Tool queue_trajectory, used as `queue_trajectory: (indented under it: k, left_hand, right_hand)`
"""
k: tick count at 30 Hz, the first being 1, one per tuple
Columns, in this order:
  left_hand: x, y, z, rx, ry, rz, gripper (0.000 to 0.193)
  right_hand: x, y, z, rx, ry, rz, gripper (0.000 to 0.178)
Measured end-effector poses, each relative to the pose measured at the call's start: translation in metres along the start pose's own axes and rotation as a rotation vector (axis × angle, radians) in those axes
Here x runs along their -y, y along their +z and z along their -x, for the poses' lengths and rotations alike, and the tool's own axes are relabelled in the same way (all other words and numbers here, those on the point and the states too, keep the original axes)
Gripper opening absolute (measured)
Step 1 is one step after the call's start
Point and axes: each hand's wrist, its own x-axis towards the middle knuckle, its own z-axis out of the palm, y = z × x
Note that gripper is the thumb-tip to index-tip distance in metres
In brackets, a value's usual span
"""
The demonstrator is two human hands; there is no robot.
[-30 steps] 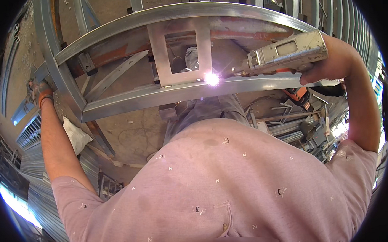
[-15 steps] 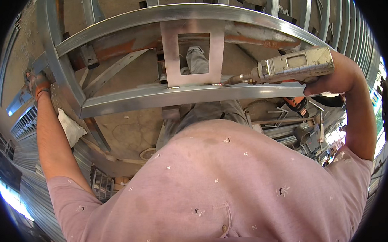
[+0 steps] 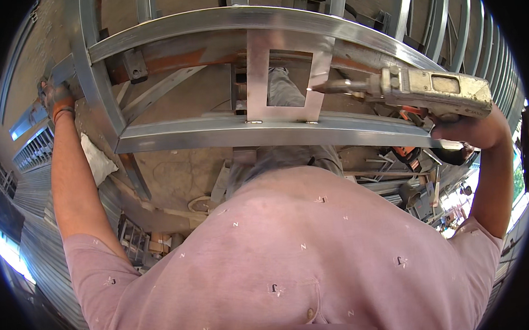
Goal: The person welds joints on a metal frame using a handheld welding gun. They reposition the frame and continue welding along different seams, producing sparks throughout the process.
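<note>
Presently, plate (image 3: 257, 80): pale, with a rectangular window; spans between upper bar (image 3: 258, 14) and lower bar (image 3: 275, 135) of the frame, bottom edge along the lower one.
Weld spots (image 3: 254, 122): two, bright, near the plate's bottom corners; soundness too small to judge.
Welding gun (image 3: 438, 89): tip over the plate's right strip, no arc showing; contact cannot be told. Judged best: bring tip to the joint before triggering, hold its angle steady.
Right hand (image 3: 478, 129): fingers closed round the gun's handle; trigger finger hidden. A firm, level wrist should help the bead.
Left hand (image 3: 59, 100): out beside a metal strip (image 3: 29, 122); finger closure and hold cannot be told.
Forearm (image 3: 76, 173): bare; sparks could burn it, cover advisable.
</note>
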Motion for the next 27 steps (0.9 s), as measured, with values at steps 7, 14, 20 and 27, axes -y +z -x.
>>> queue_trajectory:
  k: [7, 14, 20, 27]
  left_hand:
    - [0.003, 0.004, 0.004, -0.035, -0.116, 0.156, 0.076]
    - [0.014, 0.014, 0.002, -0.082, 0.012, 0.018, 0.07]
    - [0.014, 0.017, 0.004, -0.074, -0.031, 0.04, 0.065]
    - [0.011, 0.014, 0.002, 0.06, -0.126, 0.206, 0.065]
  right_hand:
    - [0.034, 0.044, -0.044, 0.113, -0.219, -0.099, 0.058]
    - [0.045, 0.057, -0.065, 0.183, -0.283, -0.152, 0.059]
    - [0.048, 0.057, -0.065, 0.187, -0.299, -0.064, 0.061]
    - [0.048, 0.056, -0.064, 0.185, -0.285, -0.063, 0.064]
